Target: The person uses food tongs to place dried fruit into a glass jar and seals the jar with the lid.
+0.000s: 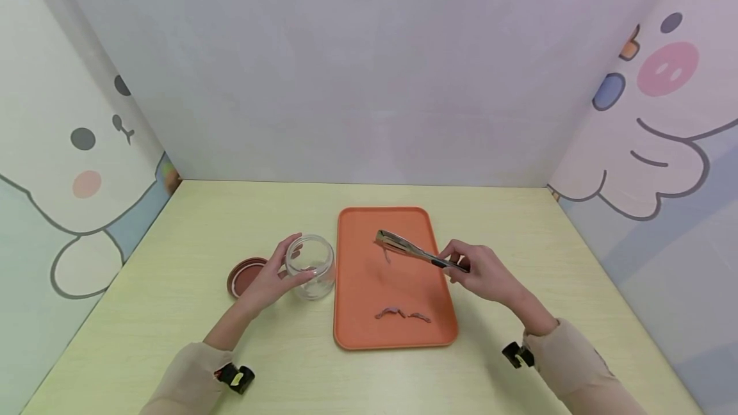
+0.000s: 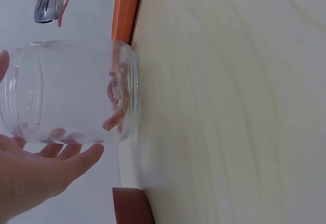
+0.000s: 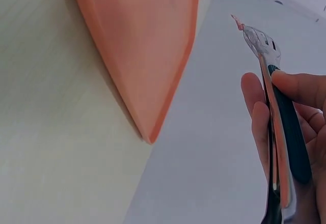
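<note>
My left hand [image 1: 271,284] grips a clear glass jar [image 1: 316,288], thumb on one side and fingers on the other. The jar stands upright on the table, its mouth uncovered. Reddish-brown strips [image 2: 118,99] lie at its bottom in the left wrist view. Over the orange tray [image 1: 363,287], my right hand [image 1: 484,272] holds metal tongs [image 1: 406,248] with dark grips. A thin reddish strip [image 3: 237,22] hangs from the tongs' tips, above the tray. Two more thin strips, one of them a curved strip [image 1: 391,311], lie near the tray's front edge.
A round brown lid [image 1: 239,274] lies left of the jar, partly behind my left hand. The jar stands close against the tray's left edge. A pale wall [image 1: 357,82] closes off the table [image 1: 277,364] at the back, with cartoon-printed walls at both sides.
</note>
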`<state>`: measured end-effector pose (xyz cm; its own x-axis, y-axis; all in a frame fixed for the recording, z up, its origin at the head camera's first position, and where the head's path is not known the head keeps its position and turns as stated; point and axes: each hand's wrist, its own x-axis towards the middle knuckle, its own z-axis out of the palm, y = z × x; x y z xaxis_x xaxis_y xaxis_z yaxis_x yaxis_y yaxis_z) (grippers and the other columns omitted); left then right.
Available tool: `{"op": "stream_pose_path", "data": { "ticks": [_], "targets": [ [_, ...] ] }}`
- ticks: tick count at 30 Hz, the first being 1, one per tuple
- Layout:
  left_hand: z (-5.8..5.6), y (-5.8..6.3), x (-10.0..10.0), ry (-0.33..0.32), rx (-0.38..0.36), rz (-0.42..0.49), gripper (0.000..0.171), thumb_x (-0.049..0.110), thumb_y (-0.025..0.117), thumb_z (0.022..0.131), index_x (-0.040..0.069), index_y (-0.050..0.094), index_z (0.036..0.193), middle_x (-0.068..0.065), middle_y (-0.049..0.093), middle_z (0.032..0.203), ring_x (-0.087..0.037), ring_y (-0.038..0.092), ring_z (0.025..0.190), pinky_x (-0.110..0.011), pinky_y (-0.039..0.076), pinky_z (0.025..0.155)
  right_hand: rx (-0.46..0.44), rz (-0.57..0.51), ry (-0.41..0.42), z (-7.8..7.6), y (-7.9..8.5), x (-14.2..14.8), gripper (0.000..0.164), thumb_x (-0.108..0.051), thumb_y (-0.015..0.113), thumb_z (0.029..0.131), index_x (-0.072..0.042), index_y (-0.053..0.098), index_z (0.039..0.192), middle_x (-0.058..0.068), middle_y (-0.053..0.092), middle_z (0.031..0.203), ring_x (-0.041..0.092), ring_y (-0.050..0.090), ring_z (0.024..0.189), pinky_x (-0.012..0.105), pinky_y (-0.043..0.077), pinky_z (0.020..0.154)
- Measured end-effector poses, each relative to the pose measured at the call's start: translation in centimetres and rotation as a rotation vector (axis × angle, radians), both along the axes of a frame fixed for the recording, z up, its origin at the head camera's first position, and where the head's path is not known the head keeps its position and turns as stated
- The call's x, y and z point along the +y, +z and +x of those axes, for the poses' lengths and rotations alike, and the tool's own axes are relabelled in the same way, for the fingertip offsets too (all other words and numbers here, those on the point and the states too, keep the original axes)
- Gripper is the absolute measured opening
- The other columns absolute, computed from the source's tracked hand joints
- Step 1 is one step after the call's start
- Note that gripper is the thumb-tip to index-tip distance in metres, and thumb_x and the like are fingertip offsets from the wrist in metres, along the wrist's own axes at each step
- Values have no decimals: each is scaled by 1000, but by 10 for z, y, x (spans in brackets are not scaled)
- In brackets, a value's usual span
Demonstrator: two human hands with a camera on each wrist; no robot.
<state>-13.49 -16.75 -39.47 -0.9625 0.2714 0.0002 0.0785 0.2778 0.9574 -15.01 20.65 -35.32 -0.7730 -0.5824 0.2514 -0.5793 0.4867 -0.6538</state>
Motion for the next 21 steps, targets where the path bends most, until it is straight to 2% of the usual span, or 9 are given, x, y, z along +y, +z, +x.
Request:
{"op": "stream_pose_path", "data": {
  "ticks": [3,11,15,21],
  "targets": [
    [0,0,0,0,0,-3,74,15,63,83,10,16,139,-25,24,136,-35,20,125,-50,25,98,19,-23,6,1,10,-5,22,11,58,78,-9,56,89,-1,55,68,8,49,44,22,37,35],
    [0,0,0,4,2,-6,73,15,63,83,10,16,139,-26,23,136,-36,20,125,-50,25,97,48,-27,34,-18,-1,-5,17,1,57,83,-12,56,93,-7,56,73,4,47,45,22,39,39],
    [0,0,0,5,2,-7,73,15,63,83,10,16,139,-25,24,136,-36,20,125,-50,25,97,57,-54,60,-21,3,-10,14,-2,58,84,-12,56,93,-8,57,74,6,46,43,22,37,38],
    [0,0,0,7,-1,-3,73,15,63,83,10,16,139,-23,25,136,-35,20,126,-49,26,97,53,-67,96,-23,12,-22,16,2,57,83,-10,56,93,-7,58,74,6,53,51,23,43,42]
  ]
}}
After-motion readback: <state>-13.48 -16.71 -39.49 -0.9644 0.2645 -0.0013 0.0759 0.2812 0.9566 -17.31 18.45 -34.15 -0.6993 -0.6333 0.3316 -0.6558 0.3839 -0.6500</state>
